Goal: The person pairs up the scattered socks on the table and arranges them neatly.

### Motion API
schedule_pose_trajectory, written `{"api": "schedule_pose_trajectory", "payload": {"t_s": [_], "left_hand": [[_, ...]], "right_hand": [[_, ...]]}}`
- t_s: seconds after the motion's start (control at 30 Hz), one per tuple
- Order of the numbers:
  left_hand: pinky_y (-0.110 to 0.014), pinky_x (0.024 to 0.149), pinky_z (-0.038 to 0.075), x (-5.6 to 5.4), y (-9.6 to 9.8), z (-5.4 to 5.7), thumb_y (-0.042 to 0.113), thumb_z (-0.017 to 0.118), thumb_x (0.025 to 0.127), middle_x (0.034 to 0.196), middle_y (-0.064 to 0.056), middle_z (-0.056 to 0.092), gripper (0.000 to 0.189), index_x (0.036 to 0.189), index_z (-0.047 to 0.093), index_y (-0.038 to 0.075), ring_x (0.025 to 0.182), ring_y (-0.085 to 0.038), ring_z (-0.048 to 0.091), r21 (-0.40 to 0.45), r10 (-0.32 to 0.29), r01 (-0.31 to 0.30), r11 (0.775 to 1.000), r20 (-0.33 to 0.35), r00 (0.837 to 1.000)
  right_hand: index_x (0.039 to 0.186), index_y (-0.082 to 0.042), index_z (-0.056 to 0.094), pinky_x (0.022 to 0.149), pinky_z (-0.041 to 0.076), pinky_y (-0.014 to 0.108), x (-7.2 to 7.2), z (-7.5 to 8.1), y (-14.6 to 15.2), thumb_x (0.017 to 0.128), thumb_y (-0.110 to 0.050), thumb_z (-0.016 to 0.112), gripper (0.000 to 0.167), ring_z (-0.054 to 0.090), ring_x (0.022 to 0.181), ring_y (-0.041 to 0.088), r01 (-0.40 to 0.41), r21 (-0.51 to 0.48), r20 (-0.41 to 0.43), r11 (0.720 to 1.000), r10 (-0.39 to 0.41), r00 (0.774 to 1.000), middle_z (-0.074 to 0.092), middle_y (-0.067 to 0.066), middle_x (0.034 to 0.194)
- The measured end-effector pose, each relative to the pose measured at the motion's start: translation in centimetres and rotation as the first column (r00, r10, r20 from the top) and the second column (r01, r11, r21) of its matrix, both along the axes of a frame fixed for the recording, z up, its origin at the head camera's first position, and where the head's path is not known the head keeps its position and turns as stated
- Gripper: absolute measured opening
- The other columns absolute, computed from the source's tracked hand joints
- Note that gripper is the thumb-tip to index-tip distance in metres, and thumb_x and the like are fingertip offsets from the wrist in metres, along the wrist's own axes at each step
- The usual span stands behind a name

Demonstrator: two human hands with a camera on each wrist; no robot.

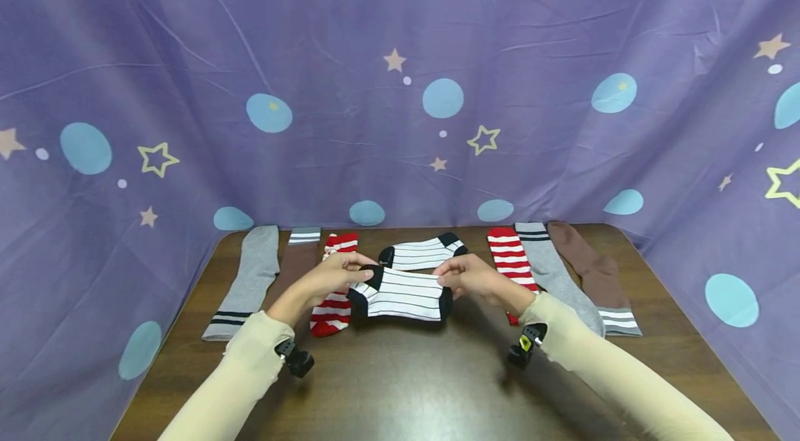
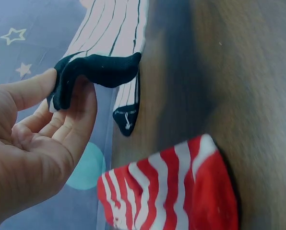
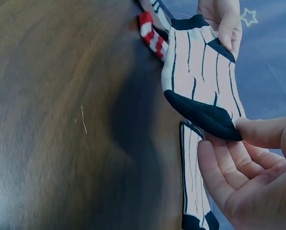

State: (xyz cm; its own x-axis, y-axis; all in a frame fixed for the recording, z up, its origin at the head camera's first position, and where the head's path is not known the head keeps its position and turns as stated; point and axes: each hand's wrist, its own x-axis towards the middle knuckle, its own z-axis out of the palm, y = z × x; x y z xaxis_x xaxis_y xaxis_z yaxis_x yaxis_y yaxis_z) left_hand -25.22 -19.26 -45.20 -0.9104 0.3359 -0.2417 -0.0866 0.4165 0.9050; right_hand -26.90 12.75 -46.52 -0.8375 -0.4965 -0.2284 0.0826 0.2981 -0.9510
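Note:
A white ankle sock with thin black stripes and black heel, toe and cuff is stretched between both hands above the table. My left hand pinches its black heel corner between thumb and fingers; the left wrist view shows the dark fabric bunched there. At the other end, my right hand pinches the top corner by the black toe. A matching striped sock lies flat just behind, partly hidden by the held one. Nearest the left hand on the table is a red-and-white striped sock.
On the left lie a grey sock and a brown sock. On the right are another red-and-white sock, a grey sock and a brown sock. A purple patterned curtain hangs behind the wooden table.

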Motion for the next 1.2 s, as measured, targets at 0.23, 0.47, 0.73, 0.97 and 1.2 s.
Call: {"api": "schedule_pose_trajectory", "payload": {"t_s": [0.23,0.47,0.73,0.97,1.2], "left_hand": [[-0.051,0.098,0.053,-1.0,1.6,-0.6,0.020,0.067,0.098,0.132,-0.019,0.066,0.040,0.132,0.063,-0.001,0.116,-0.024,0.062,0.048,0.068,-0.068,0.997,0.009,0.998],[-0.030,0.080,0.052,-1.0,2.3,-0.8,0.019,0.072,0.094,0.114,-0.011,0.076,0.036,0.123,0.067,-0.003,0.093,-0.010,0.065,0.089,0.193,-0.194,0.977,0.018,0.981],[-0.027,0.076,0.053,-1.0,2.5,-0.5,0.018,0.073,0.093,0.102,-0.004,0.077,0.035,0.120,0.068,-0.004,0.085,-0.009,0.064,0.109,0.240,-0.240,0.965,0.015,0.971],[-0.026,0.076,0.052,-1.1,2.4,-0.6,0.018,0.071,0.095,0.102,-0.005,0.076,0.034,0.121,0.068,-0.004,0.085,-0.010,0.063,0.105,0.244,-0.244,0.964,0.016,0.970],[-0.025,0.073,0.051,-1.4,2.5,-0.6,0.022,0.074,0.094,0.101,-0.003,0.073,0.034,0.118,0.070,-0.001,0.085,-0.010,0.061,0.113,0.238,-0.237,0.965,0.006,0.971]], "right_hand": [[0.114,0.007,0.067,0.072,0.058,0.033,-0.9,0.0,1.1,0.096,-0.005,0.065,0.022,0.062,0.080,0.013,0.077,0.041,-0.018,0.996,-0.076,0.997,0.068,0.001,0.089],[0.114,0.008,0.066,0.070,0.057,0.030,-1.3,-0.2,1.6,0.096,-0.003,0.064,0.021,0.062,0.080,0.012,0.095,0.023,-0.015,0.995,-0.094,0.995,0.068,-0.002,0.086],[0.114,0.008,0.066,0.070,0.057,0.030,-1.5,-0.2,1.8,0.096,-0.003,0.065,0.022,0.063,0.080,0.011,0.106,0.020,-0.008,0.994,-0.106,0.994,0.069,-0.004,0.085],[0.113,0.008,0.067,0.070,0.058,0.031,-1.5,-0.3,1.7,0.096,-0.003,0.065,0.021,0.063,0.080,0.010,0.109,0.025,-0.004,0.994,-0.109,0.994,0.069,-0.004,0.085],[0.115,0.008,0.066,0.071,0.057,0.032,-1.8,-0.5,1.7,0.096,-0.005,0.066,0.023,0.062,0.079,0.010,0.120,0.032,-0.008,0.992,-0.120,0.993,0.069,-0.004,0.086]]}}
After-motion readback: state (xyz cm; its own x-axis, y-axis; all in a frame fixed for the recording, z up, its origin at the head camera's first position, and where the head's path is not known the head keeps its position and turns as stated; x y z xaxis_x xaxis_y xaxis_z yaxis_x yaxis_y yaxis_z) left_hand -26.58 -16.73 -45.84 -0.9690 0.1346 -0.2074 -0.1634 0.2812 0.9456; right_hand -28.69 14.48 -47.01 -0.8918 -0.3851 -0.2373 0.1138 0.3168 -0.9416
